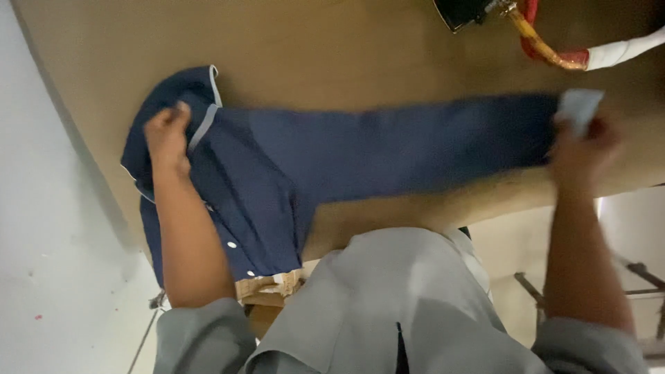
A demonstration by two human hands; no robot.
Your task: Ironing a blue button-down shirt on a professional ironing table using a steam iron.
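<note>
Spread across the brown table, a navy shirt lies with its body hanging over the near edge towards the left corner and one sleeve stretched flat along the near edge to the right. At the collar, the left hand presses down on the cloth, fingers curled, though whether it pinches the fabric I cannot tell. Pinched in the right hand is the pale cuff at the sleeve's end. Near the far right corner lie a dark object and a red and yellow cord.
</note>
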